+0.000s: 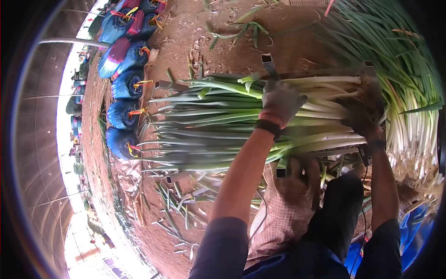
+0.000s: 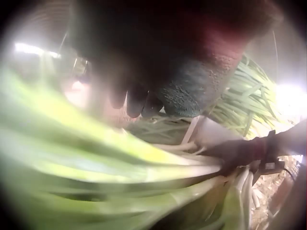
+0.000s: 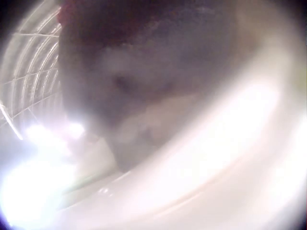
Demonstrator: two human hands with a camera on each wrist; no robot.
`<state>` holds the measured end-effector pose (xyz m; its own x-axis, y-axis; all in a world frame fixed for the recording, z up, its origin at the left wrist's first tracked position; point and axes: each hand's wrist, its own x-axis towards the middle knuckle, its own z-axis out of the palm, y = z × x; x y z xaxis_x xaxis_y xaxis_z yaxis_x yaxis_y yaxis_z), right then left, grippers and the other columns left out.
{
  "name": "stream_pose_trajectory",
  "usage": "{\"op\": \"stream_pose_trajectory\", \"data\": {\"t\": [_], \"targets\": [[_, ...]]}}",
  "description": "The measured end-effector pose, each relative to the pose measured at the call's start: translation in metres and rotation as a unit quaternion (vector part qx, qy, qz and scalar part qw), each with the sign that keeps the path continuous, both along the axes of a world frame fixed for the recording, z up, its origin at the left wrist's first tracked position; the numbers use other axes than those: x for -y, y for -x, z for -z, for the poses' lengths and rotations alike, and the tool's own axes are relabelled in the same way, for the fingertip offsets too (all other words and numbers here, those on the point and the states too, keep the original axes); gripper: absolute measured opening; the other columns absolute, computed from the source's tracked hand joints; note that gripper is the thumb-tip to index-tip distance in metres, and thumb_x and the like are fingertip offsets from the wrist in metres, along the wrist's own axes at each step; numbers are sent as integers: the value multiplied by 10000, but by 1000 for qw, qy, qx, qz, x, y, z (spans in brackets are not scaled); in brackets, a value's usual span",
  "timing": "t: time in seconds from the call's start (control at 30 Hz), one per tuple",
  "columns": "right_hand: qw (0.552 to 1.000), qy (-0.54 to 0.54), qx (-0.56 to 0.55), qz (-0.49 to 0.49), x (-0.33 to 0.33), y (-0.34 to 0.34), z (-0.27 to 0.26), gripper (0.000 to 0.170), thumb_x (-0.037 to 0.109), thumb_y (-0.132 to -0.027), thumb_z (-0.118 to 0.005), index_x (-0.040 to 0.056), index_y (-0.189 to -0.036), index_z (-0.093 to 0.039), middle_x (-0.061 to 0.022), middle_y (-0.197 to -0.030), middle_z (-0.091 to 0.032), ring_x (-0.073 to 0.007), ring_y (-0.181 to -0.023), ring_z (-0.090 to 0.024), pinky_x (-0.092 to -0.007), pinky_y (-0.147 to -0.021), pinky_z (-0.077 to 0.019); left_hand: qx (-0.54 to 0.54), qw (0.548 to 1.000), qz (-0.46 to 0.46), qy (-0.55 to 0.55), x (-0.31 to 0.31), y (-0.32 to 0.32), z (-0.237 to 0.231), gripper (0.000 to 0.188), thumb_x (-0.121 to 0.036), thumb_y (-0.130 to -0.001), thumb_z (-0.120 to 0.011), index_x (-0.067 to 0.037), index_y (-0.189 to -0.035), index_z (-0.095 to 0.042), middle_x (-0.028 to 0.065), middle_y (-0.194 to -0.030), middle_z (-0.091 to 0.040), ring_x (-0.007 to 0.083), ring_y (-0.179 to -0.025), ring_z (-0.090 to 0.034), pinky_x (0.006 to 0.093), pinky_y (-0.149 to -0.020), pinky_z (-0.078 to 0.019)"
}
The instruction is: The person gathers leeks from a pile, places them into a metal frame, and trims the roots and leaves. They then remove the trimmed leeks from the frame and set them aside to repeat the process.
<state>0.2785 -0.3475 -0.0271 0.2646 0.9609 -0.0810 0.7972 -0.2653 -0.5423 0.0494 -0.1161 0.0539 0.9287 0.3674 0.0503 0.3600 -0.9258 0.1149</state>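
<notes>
A broad bundle of long green onions (image 1: 209, 116) lies across a metal frame, with leaves to the left and white stems to the right. My gloved left hand (image 1: 282, 100) is over the middle of the bundle in the head view. In the left wrist view its fingertips (image 2: 136, 105) hang loosely above the blurred stalks, with nothing between them. At the white stems near the root end is my right hand (image 1: 360, 116), in a dark glove. The right wrist view shows this hand (image 3: 144, 81) blurred close to a white stem; I cannot tell whether it grips any.
Square metal posts (image 1: 266, 59) stand around the bundle. A large heap of green onions (image 1: 399, 65) lies at the right. Blue tied sacks (image 1: 123, 114) line the left side. Cut leaves (image 1: 179, 218) litter the dirt floor, and a checkered cloth (image 1: 283, 209) lies near the person's legs.
</notes>
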Motion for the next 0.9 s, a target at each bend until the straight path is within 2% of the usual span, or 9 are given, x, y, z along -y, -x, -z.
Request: {"op": "stream_pose_trajectory", "data": {"t": [0.1, 0.2, 0.23, 0.47, 0.57, 0.6, 0.67, 0.73, 0.9], "targets": [[1000, -6, 0, -5, 3, -8, 6, 667, 138, -703, -795, 122, -1343, -607, -121, -1333, -619, -311, -1238, -570, -428, -1101, -418, -161, 982, -58, 84, 13, 7, -12, 480, -536, -986, -468, -121, -1005, -709, 95, -1017, -683, 293, -1040, -630, 478, -904, -455], [1000, -6, -5, -4, 2, -9, 8, 631, 139, -714, -783, 122, -1324, -621, -125, -1319, -627, -314, -1225, -578, -428, -1090, -427, -134, 982, -102, 85, 27, 18, 0, 502, -553, -990, -451, -123, -1004, -709, 92, -1004, -683, 288, -1016, -643, 482, -890, -469], [1000, -7, -7, -6, 0, -9, 8, 619, 139, -718, -779, 123, -1318, -625, -126, -1314, -629, -316, -1220, -581, -428, -1086, -430, -167, 984, 14, 63, 13, 19, 7, 525, -557, -986, -441, -109, -1021, -712, 111, -1014, -702, 307, -991, -662, 475, -885, -486], [1000, -5, -7, 4, 14, -13, 11, 536, 140, -746, -750, 124, -1274, -657, -136, -1282, -646, -325, -1190, -601, -428, -1059, -450, -171, 965, -98, 175, -1, 8, 5, 422, -476, -941, -540, -110, -1074, -703, 121, -1057, -719, 329, -975, -677, 482, -886, -500], [1000, -1, 8, 22, 17, -11, 3, 501, 141, -758, -738, 125, -1255, -670, -139, -1268, -654, -329, -1177, -609, -427, -1048, -459, -6, 978, 164, -129, -14, 80, 92, 534, -122, -844, -575, -135, -1378, -568, 113, -1418, -555, 315, -1385, -430, 522, -1099, -372], [999, 6, 16, 33, 16, -9, 2, 490, 141, -762, -734, 125, -1248, -675, -141, -1263, -656, -330, -1173, -612, -427, -1044, -462, -17, 984, 164, -71, -23, 68, 102, 457, -93, -833, -600, -121, -1288, -623, 143, -1321, -607, 332, -1283, -519, 499, -1027, -433], [998, 23, 7, 60, 8, -7, 10, 468, 141, -770, -726, 125, -1236, -684, -143, -1254, -661, -332, -1164, -618, -427, -1037, -468, -103, 985, 136, -23, -13, 38, 63, 207, -88, -863, -597, -87, -1053, -678, 159, -1070, -651, 369, -966, -609, 477, -817, -495], [996, 32, -11, 88, -6, -5, 8, 446, 142, -778, -718, 126, -1223, -693, -146, -1245, -666, -335, -1155, -623, -427, -1029, -474, -93, 994, 27, 48, 5, 34, 46, 358, -285, -944, -579, -60, -1223, -597, 180, -1186, -613, 399, -1110, -548, 522, -952, -426], [991, 30, -59, 118, -16, 1, 2, 395, 143, -798, -698, 127, -1192, -716, -153, -1222, -678, -341, -1134, -637, -427, -1010, -489, -162, 984, -7, 75, 11, 20, 42, 473, -299, -962, -581, -61, -1367, -521, 202, -1303, -565, 418, -1193, -508, 519, -1039, -382]]}}
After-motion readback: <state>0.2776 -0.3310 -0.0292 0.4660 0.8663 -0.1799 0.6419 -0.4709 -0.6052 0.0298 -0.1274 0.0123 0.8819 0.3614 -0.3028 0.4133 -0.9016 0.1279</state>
